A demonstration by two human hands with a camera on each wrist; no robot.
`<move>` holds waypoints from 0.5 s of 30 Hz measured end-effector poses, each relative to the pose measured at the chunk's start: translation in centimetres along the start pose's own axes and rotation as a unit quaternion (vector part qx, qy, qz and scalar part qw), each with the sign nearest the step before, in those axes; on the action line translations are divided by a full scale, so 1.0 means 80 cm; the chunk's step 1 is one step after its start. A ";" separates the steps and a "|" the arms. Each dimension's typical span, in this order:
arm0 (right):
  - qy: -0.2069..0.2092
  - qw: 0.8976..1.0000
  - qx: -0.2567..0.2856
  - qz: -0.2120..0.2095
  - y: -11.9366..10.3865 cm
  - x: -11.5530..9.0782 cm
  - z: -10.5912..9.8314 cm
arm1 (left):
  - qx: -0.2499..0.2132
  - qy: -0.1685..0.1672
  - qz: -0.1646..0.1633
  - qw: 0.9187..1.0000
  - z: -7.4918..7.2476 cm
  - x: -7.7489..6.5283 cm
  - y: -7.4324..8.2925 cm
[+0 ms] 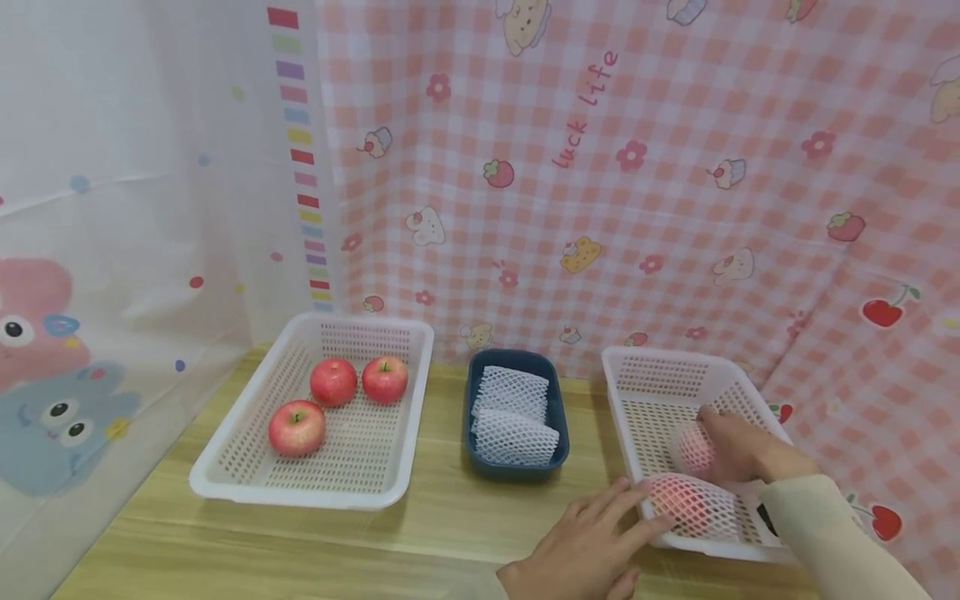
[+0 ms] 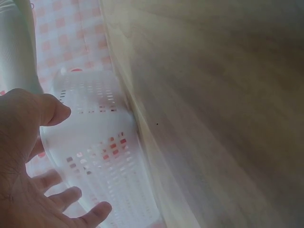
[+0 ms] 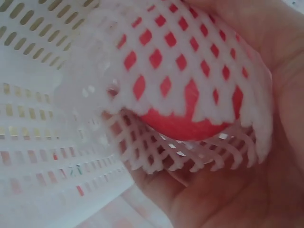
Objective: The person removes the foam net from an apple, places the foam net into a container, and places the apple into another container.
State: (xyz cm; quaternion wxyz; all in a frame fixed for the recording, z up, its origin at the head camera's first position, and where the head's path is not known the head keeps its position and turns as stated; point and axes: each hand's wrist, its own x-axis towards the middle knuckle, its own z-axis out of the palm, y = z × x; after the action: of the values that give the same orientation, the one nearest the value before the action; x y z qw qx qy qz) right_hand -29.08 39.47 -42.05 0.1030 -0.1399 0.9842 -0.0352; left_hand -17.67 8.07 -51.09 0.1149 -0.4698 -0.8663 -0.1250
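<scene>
My right hand [image 1: 731, 446] reaches into the right white basket [image 1: 637, 367] and grips an apple in a white foam net [image 1: 692, 450]. Close up in the right wrist view, red skin of the netted apple [image 3: 190, 124] shows through the mesh and at its open end, with the palm and fingers around it. A second netted apple [image 1: 682, 504] lies at the front of that basket. My left hand [image 1: 581, 542] is at the front left corner, its fingers spread and its fingertips overlapping the rim. In the left wrist view, the hand [image 2: 28, 156] is beside the basket's perforated wall [image 2: 90, 137].
Farther left, another white basket [image 1: 416, 400] holds three bare red apples [image 1: 297, 428]. Between the baskets stands a dark blue container [image 1: 517, 472] with white foam nets [image 1: 513, 433] in it. A checked pink curtain [image 1: 540, 208] hangs behind the wooden table [image 1: 442, 517].
</scene>
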 end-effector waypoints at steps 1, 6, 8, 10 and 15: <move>0.011 1.000 -0.002 -0.003 -0.001 0.000 0.000 | 0.003 0.003 0.000 1.000 0.000 0.000 0.000; 0.054 0.998 0.002 -0.019 -0.009 0.000 -0.001 | 0.013 0.013 -0.002 1.000 0.001 -0.002 0.000; 0.061 0.998 0.008 -0.018 -0.013 -0.001 -0.003 | 0.015 0.011 -0.005 1.000 0.001 -0.002 0.001; 0.069 0.997 0.015 -0.019 -0.017 -0.003 -0.006 | 0.021 0.009 -0.008 1.000 0.001 -0.002 0.002; 0.096 0.995 0.029 -0.023 -0.029 -0.009 -0.013 | 0.030 0.006 -0.009 0.999 0.002 0.000 0.003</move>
State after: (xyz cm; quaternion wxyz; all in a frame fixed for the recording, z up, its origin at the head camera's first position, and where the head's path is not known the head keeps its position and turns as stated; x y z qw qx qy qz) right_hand -27.99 37.49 -40.65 0.0114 -0.1551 0.9846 -0.0794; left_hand -17.46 8.22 -51.19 0.1331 -0.4579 -0.8729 -0.1029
